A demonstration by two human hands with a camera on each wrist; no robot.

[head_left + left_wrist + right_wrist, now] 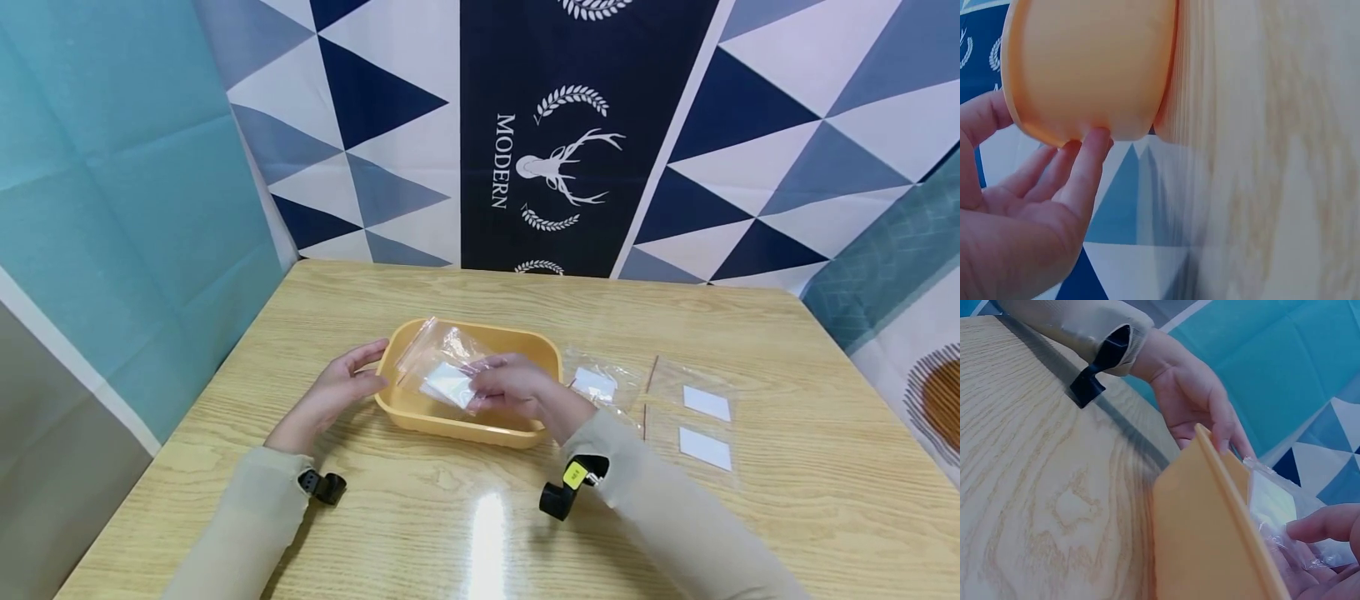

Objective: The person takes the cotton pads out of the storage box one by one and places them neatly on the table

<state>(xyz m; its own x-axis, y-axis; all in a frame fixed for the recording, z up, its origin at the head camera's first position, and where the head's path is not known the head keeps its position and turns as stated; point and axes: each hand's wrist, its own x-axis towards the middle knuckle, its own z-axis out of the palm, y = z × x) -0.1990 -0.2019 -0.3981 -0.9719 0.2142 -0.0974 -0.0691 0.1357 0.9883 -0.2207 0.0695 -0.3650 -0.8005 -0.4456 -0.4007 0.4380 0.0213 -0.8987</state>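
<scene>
A clear zip bag with a white card inside is pinched between the thumb and fingers of my right hand, over the yellow-orange plastic bin. In the right wrist view, the thumb presses on the bag near the white card. My left hand is at the bin's left end. The left wrist view has its loosely extended fingers touching the outside of the bin. Whether other things lie under the bag in the bin is hidden.
On the wooden table, right of the bin, lie a crumpled clear bag with a white card and two flat ones, a farther bag and a nearer bag. A patterned cloth hangs behind the table.
</scene>
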